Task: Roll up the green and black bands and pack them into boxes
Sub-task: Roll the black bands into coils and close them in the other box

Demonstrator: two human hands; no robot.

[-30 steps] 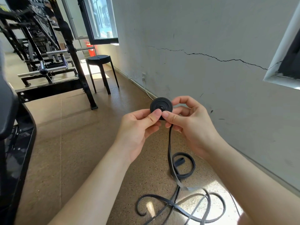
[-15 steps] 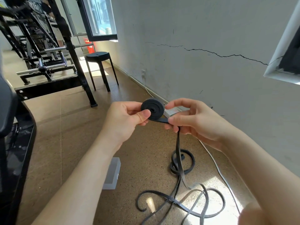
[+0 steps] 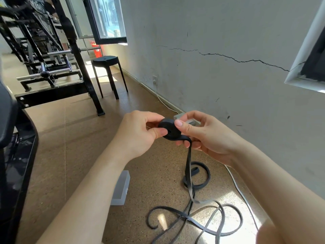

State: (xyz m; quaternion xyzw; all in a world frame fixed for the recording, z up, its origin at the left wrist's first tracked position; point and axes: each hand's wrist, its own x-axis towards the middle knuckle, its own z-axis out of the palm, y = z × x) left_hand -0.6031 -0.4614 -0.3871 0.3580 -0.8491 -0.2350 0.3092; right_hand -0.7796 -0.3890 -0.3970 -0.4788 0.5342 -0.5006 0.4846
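Note:
A tight black roll of band (image 3: 169,129) is held in the air between both hands. My left hand (image 3: 139,133) pinches its left side with thumb and fingers. My right hand (image 3: 204,136) grips its right side, thumb on top, fingers curled round the strap where it leaves the roll. The loose black band (image 3: 189,166) hangs down from the roll and lies in loops on the cork floor (image 3: 193,219). A clear plastic box (image 3: 121,188) lies on the floor below my left forearm. Another clear box (image 3: 190,121) shows partly behind my right hand. No green band is in view.
A cracked grey wall (image 3: 228,76) runs along the right, with a white cable (image 3: 237,187) at its foot. A black stool (image 3: 107,74) and black gym frames (image 3: 52,67) stand further back. A dark machine edge (image 3: 15,155) fills the left side.
Both hands have sunk lower in view with the roll. My right hand has come back onto the roll after holding the strap to its right, and another turn of band sits on it.

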